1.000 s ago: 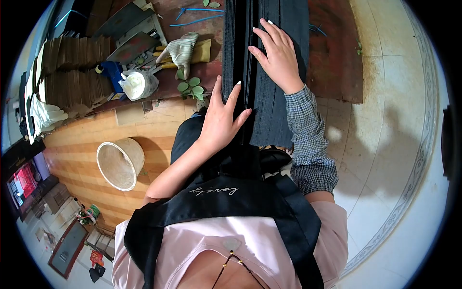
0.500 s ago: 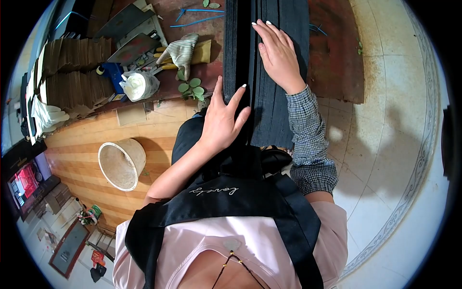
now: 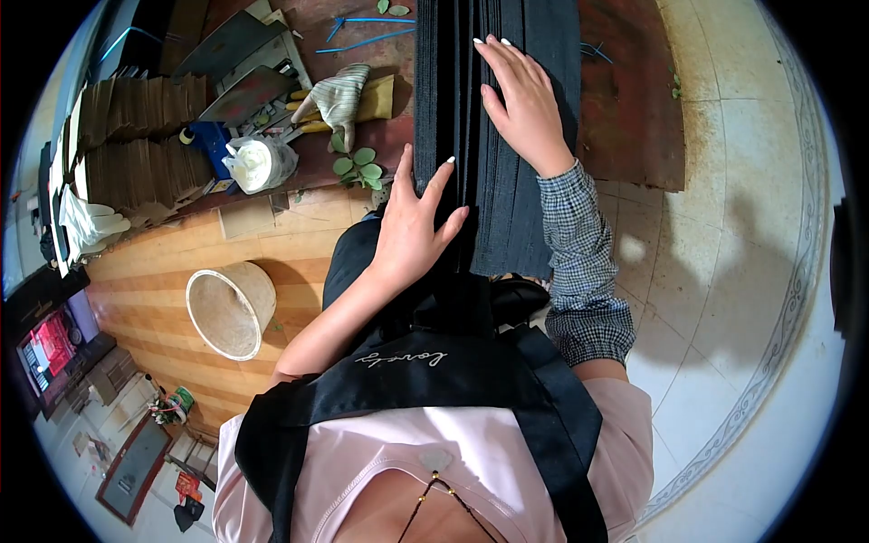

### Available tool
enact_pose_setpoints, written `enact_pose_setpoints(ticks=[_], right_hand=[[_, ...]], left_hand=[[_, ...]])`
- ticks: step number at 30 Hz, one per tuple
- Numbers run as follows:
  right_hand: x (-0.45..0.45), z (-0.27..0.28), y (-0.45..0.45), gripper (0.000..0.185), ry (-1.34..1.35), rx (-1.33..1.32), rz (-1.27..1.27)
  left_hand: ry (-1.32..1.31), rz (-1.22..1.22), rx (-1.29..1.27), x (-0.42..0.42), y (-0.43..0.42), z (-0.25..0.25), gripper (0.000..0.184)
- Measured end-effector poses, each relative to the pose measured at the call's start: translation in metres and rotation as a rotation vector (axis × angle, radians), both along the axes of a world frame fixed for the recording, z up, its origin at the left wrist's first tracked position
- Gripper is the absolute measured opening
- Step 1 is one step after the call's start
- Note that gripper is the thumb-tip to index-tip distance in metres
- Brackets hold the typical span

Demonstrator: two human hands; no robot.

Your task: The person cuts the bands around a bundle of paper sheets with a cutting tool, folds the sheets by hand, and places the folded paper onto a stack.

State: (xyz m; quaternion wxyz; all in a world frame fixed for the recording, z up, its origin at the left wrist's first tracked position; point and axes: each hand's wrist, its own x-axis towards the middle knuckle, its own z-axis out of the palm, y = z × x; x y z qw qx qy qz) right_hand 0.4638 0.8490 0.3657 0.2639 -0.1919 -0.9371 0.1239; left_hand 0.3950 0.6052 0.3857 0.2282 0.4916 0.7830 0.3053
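A long bundle of black strips (image 3: pixel 520 208), cloth-like with ridged lengthwise layers, runs away from my lap over the table. My right hand (image 3: pixel 528 113) lies on top of it towards the far end, palm down, fingers stretched out and thumb spread. Nearer to me, my left hand (image 3: pixel 412 226) rests at the bundle's left edge with fingers and thumb apart. Neither hand grasps anything that I can see. Dark gaps show between the strips in the middle of the bundle. My black apron (image 3: pixel 398 376) covers my front below it.
The reddish-brown table (image 3: pixel 629 100) carries blue ties (image 3: pixel 376 38), a striped glove (image 3: pixel 339 100), a leafy sprig (image 3: pixel 359 167), a bagged white tub (image 3: pixel 253 163) and stacks of brown card (image 3: pixel 145 136). A pale bucket (image 3: pixel 231 309) stands on the wooden floor to the left.
My left hand has shifted slightly left, and the bundle's left side has moved left with it, so the strips spread wider. My right thumb has moved a little outward; that hand otherwise stays put.
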Motion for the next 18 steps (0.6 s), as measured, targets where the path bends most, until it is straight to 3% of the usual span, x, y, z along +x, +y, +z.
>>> enact_pose_setpoints(ticks=[3, 5, 18], right_hand=[[-0.0004, -0.0017, 0.0013, 0.057, -0.003, 0.016, -0.003], [-0.0008, -0.0020, 0.0010, 0.058, -0.004, 0.027, -0.003], [-0.0007, -0.0037, 0.0014, 0.066, 0.003, 0.023, -0.010]], left_hand=[[-0.036, 0.024, 0.057, -0.0020, -0.0010, -0.0064, 0.062], [0.088, -0.067, 0.053, -0.0045, -0.0014, -0.0063, 0.061], [0.001, 0.008, -0.011, -0.0006, 0.0012, 0.0018, 0.063]])
